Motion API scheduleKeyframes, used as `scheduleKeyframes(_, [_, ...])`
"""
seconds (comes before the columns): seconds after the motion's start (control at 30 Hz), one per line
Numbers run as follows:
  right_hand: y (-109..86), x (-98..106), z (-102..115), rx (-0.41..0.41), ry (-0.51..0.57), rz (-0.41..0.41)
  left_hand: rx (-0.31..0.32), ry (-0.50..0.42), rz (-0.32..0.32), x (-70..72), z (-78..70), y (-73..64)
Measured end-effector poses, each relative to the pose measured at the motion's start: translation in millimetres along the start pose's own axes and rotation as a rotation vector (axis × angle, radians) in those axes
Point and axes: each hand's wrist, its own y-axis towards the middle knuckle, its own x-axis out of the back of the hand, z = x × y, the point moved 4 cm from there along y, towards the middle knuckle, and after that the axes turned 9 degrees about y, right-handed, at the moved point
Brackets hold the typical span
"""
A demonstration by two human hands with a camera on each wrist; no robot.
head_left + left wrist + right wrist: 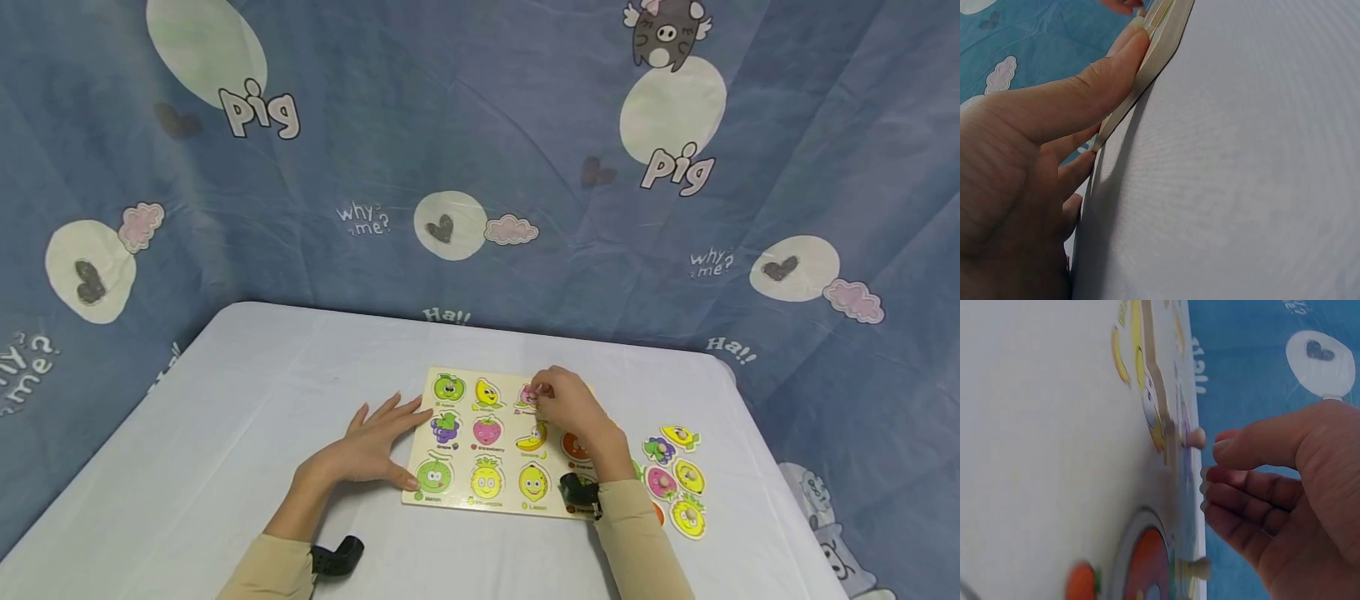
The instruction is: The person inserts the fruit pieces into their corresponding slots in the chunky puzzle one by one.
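Observation:
A pale fruit puzzle board (465,451) with printed fruits and labels lies on the white table. My left hand (367,448) rests at its left edge, fingers spread and fairly straight, thumb on the near left corner by the green melon (434,476). In the left wrist view the thumb (1094,90) lies along the board's edge (1160,56). Over the top row, my right hand (572,404) is at the pink peach (525,396). Its bent fingertips sit just off a wooden knob (1196,439), with a gap between them, and hold nothing. That hand and forearm hide the board's right side.
Several loose fruit pieces lie right of the board, among them grapes (659,450), a pink strawberry (662,482), a lemon (689,477) and a pineapple (687,516). The right forearm partly covers this group. A blue printed curtain (480,150) hangs behind the table (225,400).

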Motion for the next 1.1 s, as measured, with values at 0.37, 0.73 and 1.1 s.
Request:
scheduleKeyframes(0.37, [-6.7,16,-11,-0.003,0.003,-0.046,0.004,0.005,0.002,-0.2,-0.3,0.1])
scheduleKeyframes(0.73, [-15.0,30,-26,-0.043,0.026,-0.079,0.008,0.010,0.008,-0.9,0.5,1.8])
scheduleKeyframes(1.1, [-27.8,53,-48,-0.099,0.015,-0.132,0.003,0.002,0.004,-2.1,1.0,2.7])
